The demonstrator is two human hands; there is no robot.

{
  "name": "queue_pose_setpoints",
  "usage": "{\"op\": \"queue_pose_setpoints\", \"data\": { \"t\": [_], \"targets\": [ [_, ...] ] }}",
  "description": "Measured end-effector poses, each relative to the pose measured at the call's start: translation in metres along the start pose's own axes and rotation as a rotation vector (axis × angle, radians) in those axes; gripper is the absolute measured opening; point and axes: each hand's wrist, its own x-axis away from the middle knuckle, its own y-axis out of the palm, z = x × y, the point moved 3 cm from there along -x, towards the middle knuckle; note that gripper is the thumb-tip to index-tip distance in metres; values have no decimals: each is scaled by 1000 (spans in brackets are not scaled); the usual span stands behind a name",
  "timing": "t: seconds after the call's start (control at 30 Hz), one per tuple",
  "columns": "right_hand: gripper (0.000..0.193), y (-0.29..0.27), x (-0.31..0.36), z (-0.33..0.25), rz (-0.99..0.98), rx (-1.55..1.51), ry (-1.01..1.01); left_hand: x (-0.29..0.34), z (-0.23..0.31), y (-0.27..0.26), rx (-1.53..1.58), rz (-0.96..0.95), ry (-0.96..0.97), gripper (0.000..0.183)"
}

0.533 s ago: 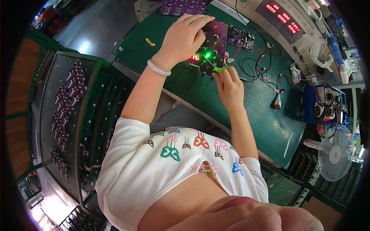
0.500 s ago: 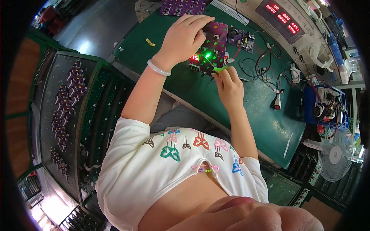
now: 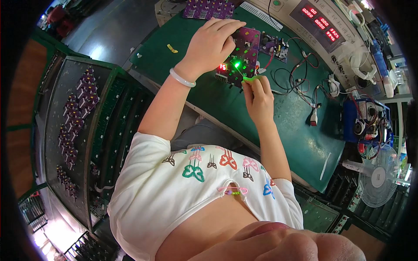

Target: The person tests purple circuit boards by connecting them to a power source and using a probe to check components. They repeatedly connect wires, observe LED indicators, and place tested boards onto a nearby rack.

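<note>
A purple circuit board (image 3: 248, 52) sits tilted over the table, with a glowing green light and a lit red digit display (image 3: 222, 67) at its lower left. My left hand (image 3: 211, 45) is closed on the board's left side, its fingers along the upper edge and the thumb on its face. From below right, my right hand (image 3: 260, 93) pinches a thin tool with a green handle (image 3: 250, 79). Its slender shaft points at the board near the green light. Whether the tip touches is too small to tell.
Another board with components (image 3: 274, 47) lies to the right, beside tangled cables (image 3: 298, 80). A test instrument (image 3: 300, 26) with red readouts stands behind. More purple boards (image 3: 208, 9) lie at the table's far edge and on a left rack (image 3: 72, 126). A blue bin (image 3: 348, 119) and white fan (image 3: 378, 178) stand right.
The whole view has shifted slightly. Both hands keep their places on the board and the tool. A readout on the test instrument has changed.
</note>
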Motion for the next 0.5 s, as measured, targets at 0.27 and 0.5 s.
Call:
{"op": "queue_pose_setpoints", "data": {
  "t": [0.27, 0.5],
  "targets": [
    [10, 1, 1, 0, 5, -56, 41, -1, 2, -1, 17, 1, -8, 42],
    [12, 1, 3, 2, 13, -37, 15, -3, 6, -4, 62, -23, -16, 45]
  ]
}}
